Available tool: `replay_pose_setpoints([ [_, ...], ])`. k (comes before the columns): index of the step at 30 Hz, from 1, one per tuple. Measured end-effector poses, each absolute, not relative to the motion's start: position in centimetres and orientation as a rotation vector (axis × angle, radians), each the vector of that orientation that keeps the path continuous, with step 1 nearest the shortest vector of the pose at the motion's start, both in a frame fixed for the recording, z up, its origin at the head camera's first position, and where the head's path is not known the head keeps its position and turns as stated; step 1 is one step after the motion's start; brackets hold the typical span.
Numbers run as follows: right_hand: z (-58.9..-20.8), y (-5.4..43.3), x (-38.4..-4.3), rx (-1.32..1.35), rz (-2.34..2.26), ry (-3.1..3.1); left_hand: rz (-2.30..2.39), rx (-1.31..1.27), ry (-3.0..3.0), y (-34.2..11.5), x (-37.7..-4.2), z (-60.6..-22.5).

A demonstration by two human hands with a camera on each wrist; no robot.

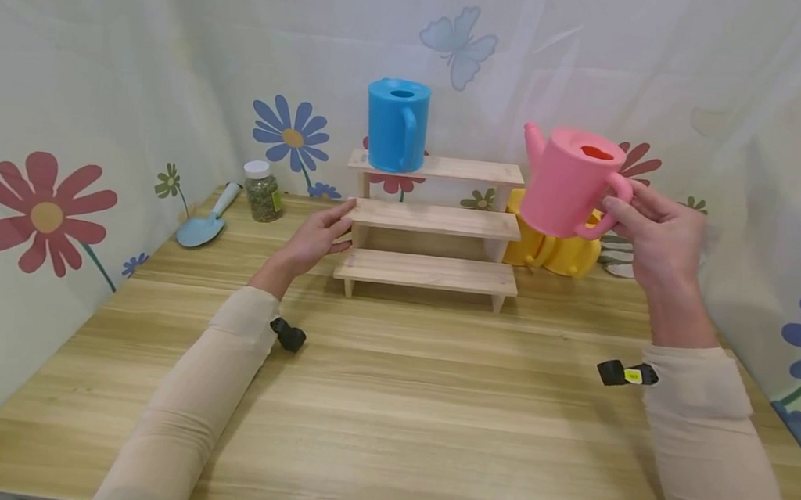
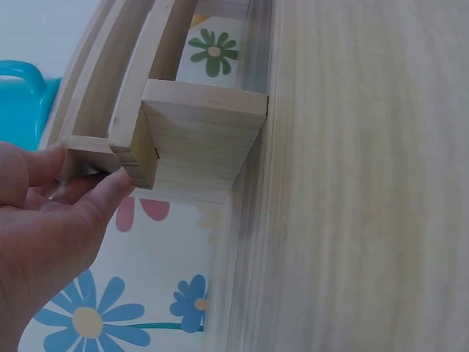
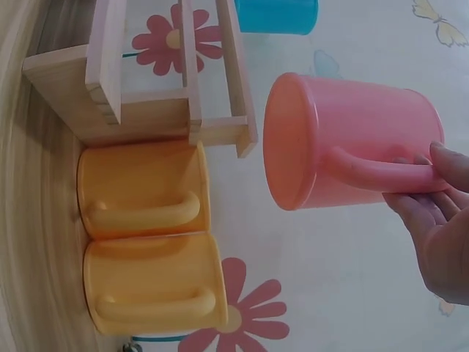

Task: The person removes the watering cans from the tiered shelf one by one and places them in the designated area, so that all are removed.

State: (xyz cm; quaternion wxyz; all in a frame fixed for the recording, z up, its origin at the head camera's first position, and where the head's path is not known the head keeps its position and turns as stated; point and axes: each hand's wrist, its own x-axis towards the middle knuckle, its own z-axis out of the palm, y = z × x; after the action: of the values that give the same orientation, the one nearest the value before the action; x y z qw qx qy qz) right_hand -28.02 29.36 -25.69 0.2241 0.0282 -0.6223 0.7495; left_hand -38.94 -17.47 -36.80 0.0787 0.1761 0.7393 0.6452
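Note:
My right hand point(image 1: 670, 232) grips the handle of a pink watering can point(image 1: 568, 185), holding it in the air to the right of a three-step wooden shelf point(image 1: 438, 219). The can is slightly tilted, its spout pointing left. In the right wrist view, fingers and thumb close round its handle. At the shelf's left side my left hand point(image 1: 317, 235) holds the end of the middle step; the left wrist view shows digits on either side of that end point(image 2: 91, 154). A blue watering can point(image 1: 396, 128) stands on the top step, toward the left.
Two yellow watering cans point(image 3: 143, 191) stand side by side on the table, right of the shelf. Left of it are a white-lidded jar of green bits point(image 1: 262, 196) and a light-blue trowel point(image 1: 203, 227). A grey, partly hidden thing point(image 1: 617, 255) lies behind my right hand.

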Motion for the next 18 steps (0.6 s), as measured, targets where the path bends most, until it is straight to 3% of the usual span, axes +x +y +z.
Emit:
replay_pose_setpoints([
  [18,-25.5,33.9,-27.3,0.267,2.313,-1.660,1.913,0.545,2.208,-17.4,-39.0,-36.2],
])
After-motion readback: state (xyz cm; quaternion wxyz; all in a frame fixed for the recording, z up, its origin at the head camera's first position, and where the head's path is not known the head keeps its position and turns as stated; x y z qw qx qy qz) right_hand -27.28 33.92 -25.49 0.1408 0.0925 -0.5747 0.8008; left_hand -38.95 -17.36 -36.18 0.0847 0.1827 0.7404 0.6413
